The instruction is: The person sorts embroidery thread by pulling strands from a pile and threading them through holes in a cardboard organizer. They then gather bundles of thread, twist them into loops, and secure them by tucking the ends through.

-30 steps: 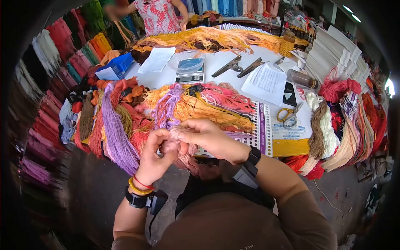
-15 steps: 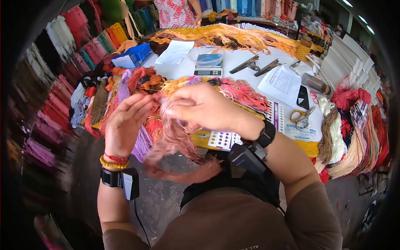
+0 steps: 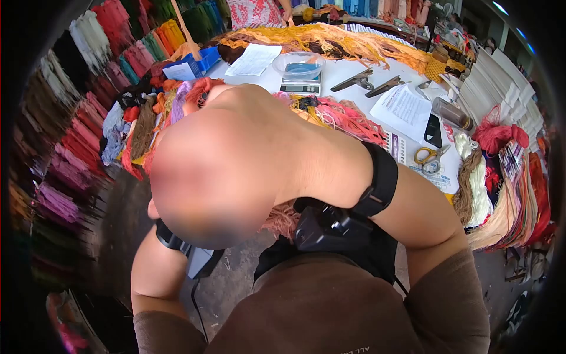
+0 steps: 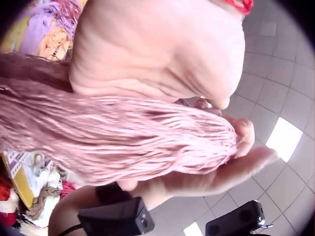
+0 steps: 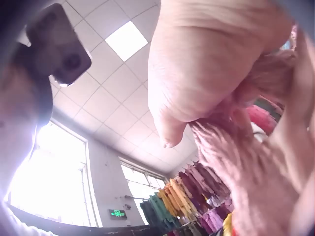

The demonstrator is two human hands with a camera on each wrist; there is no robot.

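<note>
The pink skein (image 4: 133, 137) is by the near edge of the white table (image 3: 342, 69), which bears many-coloured yarn (image 3: 348, 118). On that side of the table the right hand (image 5: 211, 64) seems, as far as a crowded view shows, to grip the skein in curled fingers, while the left hand (image 4: 162, 54) is right by it, its fingers too hidden to tell; the digital scale (image 3: 299, 89) sits mid-table, the scissors (image 3: 432, 166) towards the table's right end.

"ALL" lettering (image 3: 356, 349) on brown shirt (image 3: 306, 301), green exit sign (image 5: 117, 214) on wall (image 5: 109, 172)
</note>
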